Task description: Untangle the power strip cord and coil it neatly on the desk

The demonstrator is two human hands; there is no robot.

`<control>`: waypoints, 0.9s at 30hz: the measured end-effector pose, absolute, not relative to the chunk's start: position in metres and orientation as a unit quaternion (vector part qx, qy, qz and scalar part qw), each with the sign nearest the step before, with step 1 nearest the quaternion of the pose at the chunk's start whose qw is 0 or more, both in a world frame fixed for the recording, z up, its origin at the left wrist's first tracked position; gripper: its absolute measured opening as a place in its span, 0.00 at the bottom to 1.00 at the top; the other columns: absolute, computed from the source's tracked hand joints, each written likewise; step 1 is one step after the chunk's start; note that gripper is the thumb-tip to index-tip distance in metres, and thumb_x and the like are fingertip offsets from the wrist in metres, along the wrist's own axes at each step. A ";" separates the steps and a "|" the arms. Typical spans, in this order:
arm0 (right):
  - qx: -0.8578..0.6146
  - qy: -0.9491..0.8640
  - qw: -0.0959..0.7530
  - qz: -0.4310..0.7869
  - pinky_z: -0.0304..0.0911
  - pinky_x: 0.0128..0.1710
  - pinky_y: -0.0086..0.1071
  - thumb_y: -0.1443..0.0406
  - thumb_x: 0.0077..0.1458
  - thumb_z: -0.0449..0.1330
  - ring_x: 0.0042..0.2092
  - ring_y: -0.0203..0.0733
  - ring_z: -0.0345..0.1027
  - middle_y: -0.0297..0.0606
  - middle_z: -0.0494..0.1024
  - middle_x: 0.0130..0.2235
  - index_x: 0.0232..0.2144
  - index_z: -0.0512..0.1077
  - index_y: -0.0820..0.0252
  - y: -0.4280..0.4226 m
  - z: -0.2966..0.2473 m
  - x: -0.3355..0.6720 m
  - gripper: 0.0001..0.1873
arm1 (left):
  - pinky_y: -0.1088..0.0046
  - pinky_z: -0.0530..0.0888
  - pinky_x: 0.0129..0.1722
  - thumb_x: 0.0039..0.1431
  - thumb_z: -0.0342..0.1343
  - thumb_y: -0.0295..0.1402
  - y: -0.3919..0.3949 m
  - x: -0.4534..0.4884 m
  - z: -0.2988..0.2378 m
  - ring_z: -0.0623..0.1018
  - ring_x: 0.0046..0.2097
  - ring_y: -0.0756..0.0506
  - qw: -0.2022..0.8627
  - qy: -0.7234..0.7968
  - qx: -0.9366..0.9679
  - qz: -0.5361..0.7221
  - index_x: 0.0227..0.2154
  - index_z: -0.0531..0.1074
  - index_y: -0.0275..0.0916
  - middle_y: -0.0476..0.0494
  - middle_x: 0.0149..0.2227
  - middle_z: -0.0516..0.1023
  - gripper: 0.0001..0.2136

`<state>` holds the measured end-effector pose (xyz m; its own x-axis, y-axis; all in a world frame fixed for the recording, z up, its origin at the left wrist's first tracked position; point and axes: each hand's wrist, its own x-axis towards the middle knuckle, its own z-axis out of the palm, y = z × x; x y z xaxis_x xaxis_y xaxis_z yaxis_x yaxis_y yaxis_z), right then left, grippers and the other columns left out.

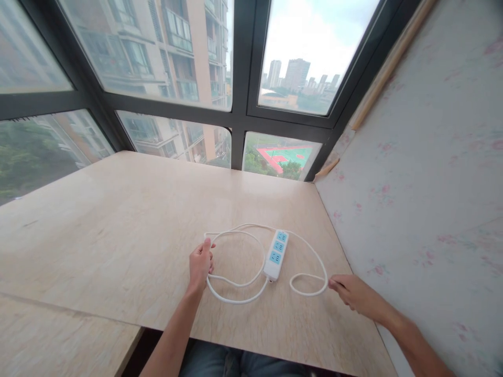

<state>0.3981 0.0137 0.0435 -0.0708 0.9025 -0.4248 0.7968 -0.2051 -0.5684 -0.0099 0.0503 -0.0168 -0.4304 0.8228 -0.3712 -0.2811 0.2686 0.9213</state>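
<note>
A white power strip with blue sockets lies on the pale wooden tabletop. Its white cable loops around it in wide curves. My left hand is closed on the cable at the left end of the loop. My right hand pinches the cable at the right, near a small loop. Both forearms reach in from below.
A large dark-framed window runs along the table's far edge. A pale floral-patterned wall bounds the table on the right. A second board sits lower at the front left. My knees in jeans show under the front edge.
</note>
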 end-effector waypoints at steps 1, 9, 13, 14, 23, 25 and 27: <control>-0.679 -0.591 0.084 0.428 0.50 0.20 0.29 0.53 0.51 0.60 0.18 0.35 0.57 0.36 0.67 0.17 0.22 0.71 0.61 0.013 0.054 0.403 0.17 | 0.81 0.53 0.11 0.45 0.57 0.58 0.050 -0.010 -0.017 0.54 0.15 0.56 0.486 0.628 0.216 0.569 0.33 0.68 0.34 0.59 0.16 0.52 0.28; -0.519 -0.269 0.629 0.513 0.52 0.15 0.21 0.62 0.48 0.66 0.17 0.24 0.42 0.25 0.52 0.19 0.30 0.72 0.60 0.010 0.112 0.411 0.09 | 0.81 0.53 0.11 0.47 0.56 0.57 0.051 -0.010 -0.022 0.54 0.14 0.56 0.453 0.626 0.219 0.596 0.32 0.69 0.34 0.58 0.15 0.53 0.27; -0.464 -0.152 0.658 0.573 0.57 0.17 0.14 0.66 0.46 0.68 0.19 0.22 0.53 0.29 0.65 0.25 0.32 0.72 0.60 0.000 0.085 0.388 0.09 | 0.80 0.54 0.11 0.50 0.54 0.56 0.052 -0.009 -0.025 0.55 0.14 0.55 0.427 0.630 0.226 0.608 0.33 0.69 0.34 0.58 0.15 0.54 0.26; -0.473 -0.127 0.649 0.582 0.61 0.20 0.15 0.65 0.45 0.70 0.22 0.23 0.59 0.31 0.69 0.27 0.31 0.72 0.60 -0.005 0.074 0.378 0.11 | 0.80 0.54 0.12 0.51 0.54 0.56 0.052 -0.009 -0.026 0.55 0.14 0.55 0.422 0.631 0.230 0.609 0.33 0.69 0.34 0.58 0.15 0.54 0.25; -0.486 -0.152 0.510 0.694 0.68 0.42 0.30 0.49 0.41 0.70 0.43 0.40 0.69 0.43 0.77 0.42 0.31 0.79 0.60 -0.070 0.035 0.261 0.22 | 0.79 0.55 0.12 0.55 0.51 0.52 0.050 -0.005 -0.024 0.55 0.14 0.54 0.407 0.642 0.230 0.608 0.33 0.69 0.34 0.58 0.15 0.54 0.22; -0.463 -0.181 0.488 0.717 0.66 0.45 0.31 0.48 0.40 0.70 0.44 0.42 0.69 0.45 0.77 0.44 0.33 0.80 0.62 -0.079 0.040 0.232 0.25 | 0.79 0.55 0.12 0.56 0.51 0.51 0.049 -0.002 -0.023 0.55 0.14 0.54 0.400 0.641 0.228 0.614 0.33 0.69 0.34 0.58 0.15 0.54 0.21; -0.452 -0.241 0.459 0.726 0.65 0.37 0.27 0.51 0.39 0.72 0.35 0.36 0.67 0.42 0.77 0.35 0.32 0.80 0.63 -0.081 0.047 0.206 0.22 | 0.79 0.55 0.13 0.56 0.50 0.50 0.048 0.001 -0.023 0.55 0.14 0.55 0.398 0.637 0.222 0.623 0.33 0.69 0.34 0.58 0.16 0.54 0.20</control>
